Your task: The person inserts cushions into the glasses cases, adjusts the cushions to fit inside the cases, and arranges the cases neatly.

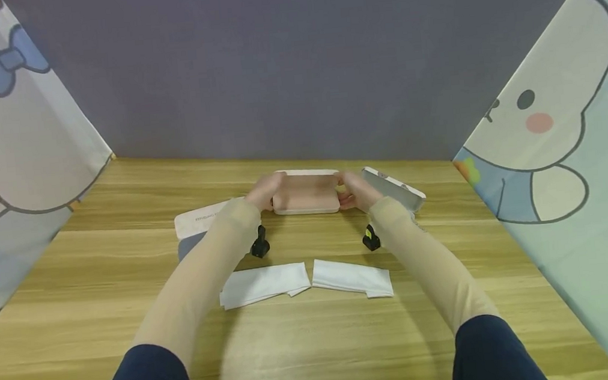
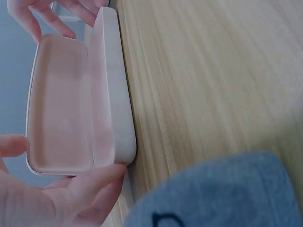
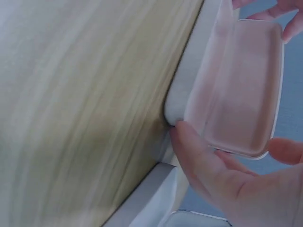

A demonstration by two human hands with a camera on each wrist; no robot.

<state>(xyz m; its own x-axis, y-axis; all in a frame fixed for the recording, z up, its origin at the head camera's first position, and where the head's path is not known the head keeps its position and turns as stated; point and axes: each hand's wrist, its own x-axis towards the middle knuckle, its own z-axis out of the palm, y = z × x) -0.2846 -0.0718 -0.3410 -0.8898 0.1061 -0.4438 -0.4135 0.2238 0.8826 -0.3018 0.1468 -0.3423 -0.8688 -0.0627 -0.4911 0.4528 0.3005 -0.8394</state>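
A glasses case with a pink lining and a pale outside stands opened on the table, its lid raised at the back. At its left end, my left hand holds it; in the left wrist view the thumb lies along the base corner and a fingertip touches the lid's edge. The opposite end is held by my right hand. Seen from the right wrist, that hand's thumb presses the base corner while another fingertip meets the lid rim. The lined inside shows nothing in it.
Right of the case, a second opened case shows a grey lining. Partly behind the left forearm lies a white and blue-grey item with lettering. Two folded white cloths lie nearer on the table. A grey panel rises behind.
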